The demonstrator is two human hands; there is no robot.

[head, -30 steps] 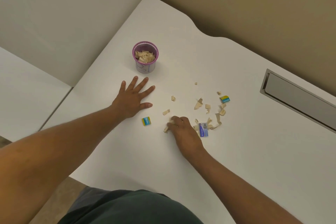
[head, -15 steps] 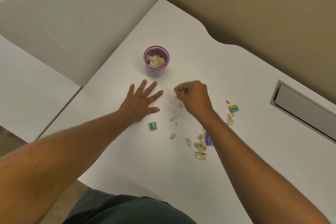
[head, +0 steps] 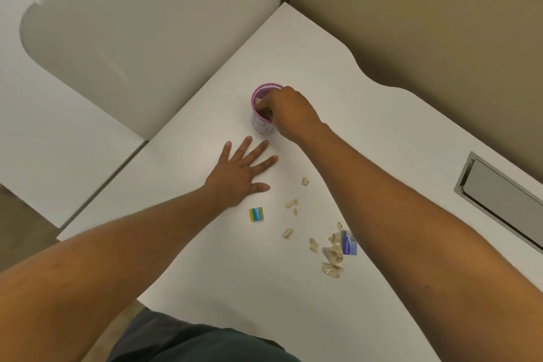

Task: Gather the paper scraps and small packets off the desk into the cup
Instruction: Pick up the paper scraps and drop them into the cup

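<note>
A purple-rimmed cup (head: 261,124) stands on the white desk (head: 382,138). My right hand (head: 293,110) is over its mouth, fingertips bunched and dipped inside, with a beige scrap showing at them. My left hand (head: 239,175) lies flat on the desk just in front of the cup, fingers spread, holding nothing. A yellow and blue packet (head: 256,214) lies near my left wrist. Several beige paper scraps (head: 332,256) are strewn under my right forearm, beside a blue packet (head: 348,244). Smaller scraps (head: 291,203) lie between the two packets.
A grey cable hatch (head: 499,200) is set into the desk at the right. Partition walls (head: 411,23) close the desk's far corner and left side. The desk's front edge curves near my body, and a lower white surface (head: 44,132) lies to the left.
My right hand closed on scraps near the blue packet, lifted, and travelled up to the cup's mouth. The left hand stayed flat in place. The view shifted slightly.
</note>
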